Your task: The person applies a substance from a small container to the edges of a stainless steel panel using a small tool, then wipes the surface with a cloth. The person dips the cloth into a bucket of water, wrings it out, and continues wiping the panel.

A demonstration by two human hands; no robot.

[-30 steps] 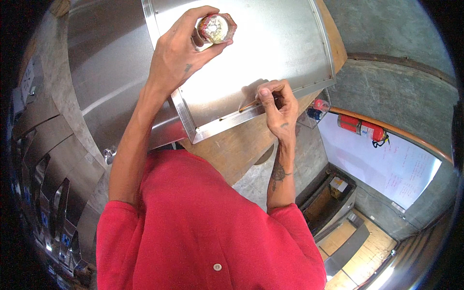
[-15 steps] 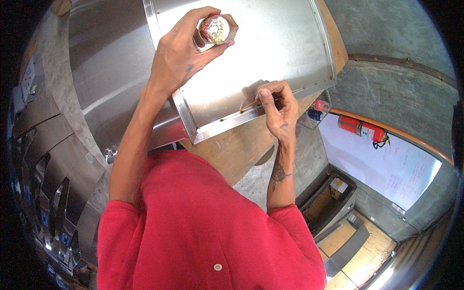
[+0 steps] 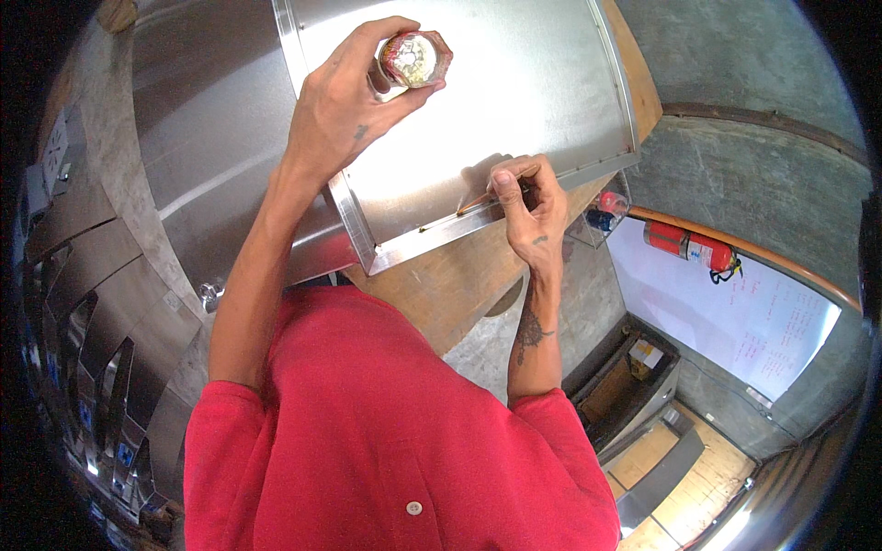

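While our left hand (image 3: pixel 335 101) wraps firmly round a small container (image 3: pixel 413 60), our right hand (image 3: pixel 530 195) pinches, apparently, a thin stick (image 3: pixel 476 200) at the metal frame (image 3: pixel 404 251).

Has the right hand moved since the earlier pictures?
No: against the metal panel's near rim, the right hand stays at the same spot, with no visible shift.

We have one view. We look down from the person's head, over the shirt (image 3: pixel 386 413) and toward the left hand (image 3: pixel 340 101), right hand (image 3: pixel 533 197) and metal panel (image 3: pixel 551 101), all near us. We see very wide, so straight lines bend by the round, dark rim.
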